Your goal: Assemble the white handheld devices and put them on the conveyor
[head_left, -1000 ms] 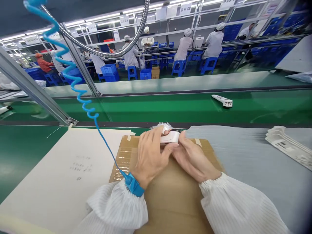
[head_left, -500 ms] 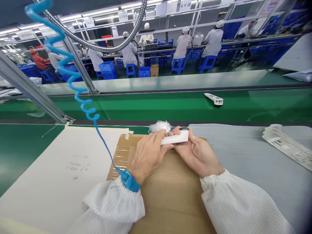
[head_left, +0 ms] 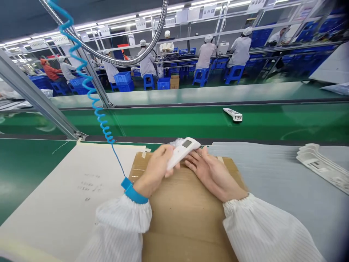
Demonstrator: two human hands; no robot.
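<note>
The left hand (head_left: 154, 173) holds a white handheld device (head_left: 181, 153) with a small dark display (head_left: 187, 143) near its far end. The left fingers (head_left: 163, 154) are clenched around the device's near half, and it tilts up toward the far right. The device is held just above the far part of a cardboard sheet (head_left: 185, 222), with a small wad of bubble wrap (head_left: 175, 143) right behind it.

The right hand (head_left: 214, 178) lies open and relaxed on the cardboard, grasping nothing. The right fingers (head_left: 196, 162) spread toward the device and end just beside it; I cannot tell whether they touch it.

A blue wrist strap (head_left: 133, 193) circles the left wrist, and its coiled blue cord (head_left: 99, 112) rises toward the far left. White striped sleeves (head_left: 261, 229) cover both forearms.

A white paper sheet (head_left: 71, 185) with small printed marks lies left of the cardboard on the green surface (head_left: 27, 163). A grey foam sheet (head_left: 272, 182) lies to the right, with a stack of white plastic parts (head_left: 321, 167) at the right edge. Farther off, a second white device (head_left: 233, 114) lies on a green conveyor belt (head_left: 177, 122).
</note>
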